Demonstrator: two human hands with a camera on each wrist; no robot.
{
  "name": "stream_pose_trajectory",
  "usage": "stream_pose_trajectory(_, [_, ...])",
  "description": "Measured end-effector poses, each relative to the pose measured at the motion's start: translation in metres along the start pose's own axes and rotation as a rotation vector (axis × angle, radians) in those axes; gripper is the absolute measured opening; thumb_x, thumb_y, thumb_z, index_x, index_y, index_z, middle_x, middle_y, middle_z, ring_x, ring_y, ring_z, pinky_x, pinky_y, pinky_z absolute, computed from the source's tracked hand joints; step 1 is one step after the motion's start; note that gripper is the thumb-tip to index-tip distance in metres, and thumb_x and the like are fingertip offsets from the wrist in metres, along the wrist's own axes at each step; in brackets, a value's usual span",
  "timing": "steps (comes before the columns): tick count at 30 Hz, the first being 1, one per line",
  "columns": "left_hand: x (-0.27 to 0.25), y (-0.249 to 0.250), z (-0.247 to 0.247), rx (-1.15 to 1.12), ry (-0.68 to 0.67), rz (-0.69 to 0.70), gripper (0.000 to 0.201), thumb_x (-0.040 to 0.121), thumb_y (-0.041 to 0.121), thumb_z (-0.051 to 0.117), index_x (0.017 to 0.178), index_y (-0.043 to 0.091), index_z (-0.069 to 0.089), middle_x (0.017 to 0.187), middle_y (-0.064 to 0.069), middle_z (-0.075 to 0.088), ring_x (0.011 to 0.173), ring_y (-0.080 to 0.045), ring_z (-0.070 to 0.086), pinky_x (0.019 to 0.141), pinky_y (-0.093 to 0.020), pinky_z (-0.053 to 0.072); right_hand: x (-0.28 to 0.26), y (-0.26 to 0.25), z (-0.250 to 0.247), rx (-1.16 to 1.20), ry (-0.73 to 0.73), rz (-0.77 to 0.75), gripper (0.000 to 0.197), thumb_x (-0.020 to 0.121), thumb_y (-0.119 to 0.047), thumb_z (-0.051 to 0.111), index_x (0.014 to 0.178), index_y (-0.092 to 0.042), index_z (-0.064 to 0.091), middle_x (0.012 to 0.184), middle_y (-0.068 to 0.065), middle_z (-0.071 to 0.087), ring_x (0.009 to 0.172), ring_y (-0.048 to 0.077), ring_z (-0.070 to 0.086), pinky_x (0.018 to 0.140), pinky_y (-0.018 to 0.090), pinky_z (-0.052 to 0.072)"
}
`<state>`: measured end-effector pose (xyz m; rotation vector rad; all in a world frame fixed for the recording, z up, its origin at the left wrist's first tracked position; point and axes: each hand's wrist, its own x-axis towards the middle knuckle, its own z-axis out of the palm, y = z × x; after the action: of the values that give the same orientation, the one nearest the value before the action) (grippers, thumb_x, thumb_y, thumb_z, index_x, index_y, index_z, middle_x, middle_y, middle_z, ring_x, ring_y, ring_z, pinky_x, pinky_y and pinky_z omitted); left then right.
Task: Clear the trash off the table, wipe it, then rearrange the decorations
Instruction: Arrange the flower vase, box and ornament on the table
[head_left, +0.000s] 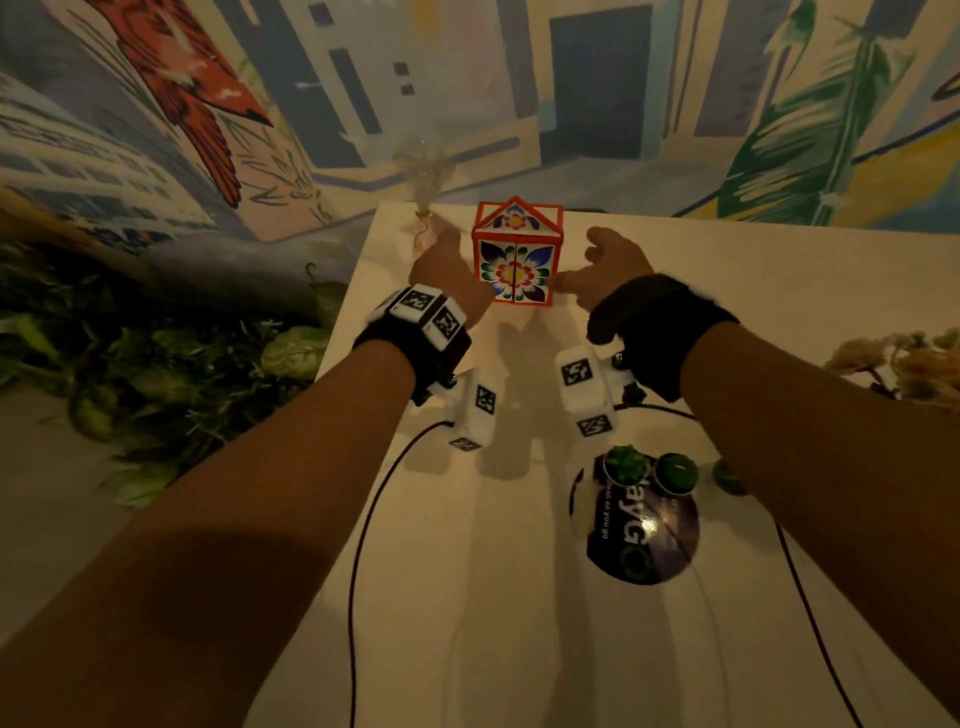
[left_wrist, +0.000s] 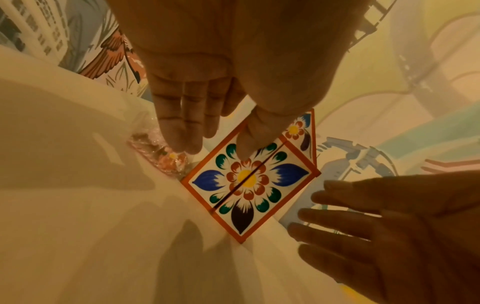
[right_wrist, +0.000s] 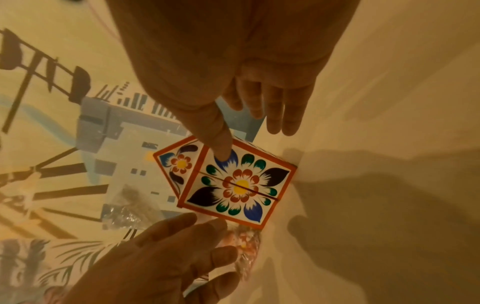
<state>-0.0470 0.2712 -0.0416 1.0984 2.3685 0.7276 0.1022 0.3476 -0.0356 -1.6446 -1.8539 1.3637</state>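
A small house-shaped box (head_left: 515, 260) with an orange frame and painted flowers stands upright at the far edge of the white table (head_left: 467, 597). My left hand (head_left: 451, 260) is at its left side, fingers straight. In the left wrist view the left hand (left_wrist: 211, 147) has its thumb lying over the box's (left_wrist: 246, 181) front face. My right hand (head_left: 589, 267) is spread at the box's right side, its thumb by the lower corner and its fingers apart from the box. Neither hand grips it. A cellophane-wrapped packet (head_left: 423, 210) lies just left of the box.
A black round sign (head_left: 641, 535) lies near the table's right side, with small green plants (head_left: 626, 462) on its far edge. Artificial flowers (head_left: 904, 358) stand at the right edge. A painted wall rises right behind the table, and leafy foliage (head_left: 171, 374) covers the floor to the left.
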Motion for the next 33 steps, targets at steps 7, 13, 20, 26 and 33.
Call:
stream_pose_trajectory(7, [-0.001, 0.008, 0.010, 0.003, 0.010, 0.046, 0.041, 0.075, 0.019, 0.072, 0.113, 0.017, 0.058, 0.108, -0.003, 0.065, 0.099, -0.021, 0.062, 0.074, -0.025, 0.046, -0.009, -0.006, 0.009, 0.013, -0.100, -0.174, 0.064, 0.075, -0.009, 0.074, 0.132, -0.014, 0.045, 0.130, 0.007, 0.058, 0.117, 0.025, 0.056, 0.101, 0.046, 0.047])
stream_pose_trajectory(13, [-0.053, 0.003, -0.007, 0.038, 0.075, 0.117, 0.028, 0.081, 0.021, 0.071, 0.105, 0.013, 0.059, 0.107, -0.005, 0.067, 0.099, -0.022, 0.062, 0.072, -0.023, 0.041, -0.065, 0.013, -0.003, 0.234, -0.144, -0.226, 0.063, 0.076, 0.002, 0.071, 0.132, -0.007, 0.045, 0.117, 0.007, 0.061, 0.107, 0.021, 0.061, 0.094, 0.040, 0.052])
stream_pose_trajectory(20, [-0.127, -0.023, -0.007, 0.004, 0.123, 0.168, 0.024, 0.072, 0.024, 0.078, 0.089, 0.012, 0.065, 0.086, -0.006, 0.071, 0.082, -0.022, 0.066, 0.072, -0.030, 0.052, -0.142, 0.054, -0.018, 0.387, -0.232, -0.180, 0.061, 0.078, 0.010, 0.065, 0.132, -0.011, 0.046, 0.110, 0.002, 0.064, 0.093, 0.005, 0.066, 0.074, 0.019, 0.057])
stream_pose_trajectory(26, [-0.162, -0.031, 0.010, -0.031, 0.097, 0.143, 0.022, 0.071, 0.021, 0.079, 0.086, 0.014, 0.064, 0.083, -0.004, 0.071, 0.077, -0.020, 0.066, 0.072, -0.031, 0.054, -0.174, 0.080, -0.024, 0.385, -0.241, -0.148, 0.051, 0.082, 0.012, 0.058, 0.119, -0.022, 0.049, 0.109, 0.004, 0.068, 0.099, 0.009, 0.067, 0.078, 0.025, 0.058])
stream_pose_trajectory(33, [-0.174, -0.033, 0.015, 0.007, 0.064, 0.158, 0.031, 0.070, 0.025, 0.080, 0.093, 0.015, 0.062, 0.086, 0.000, 0.067, 0.073, -0.015, 0.058, 0.070, -0.028, 0.050, -0.181, 0.089, -0.031, 0.359, -0.212, -0.123, 0.052, 0.081, 0.006, 0.064, 0.121, -0.022, 0.048, 0.118, 0.009, 0.067, 0.102, 0.018, 0.066, 0.089, 0.042, 0.055])
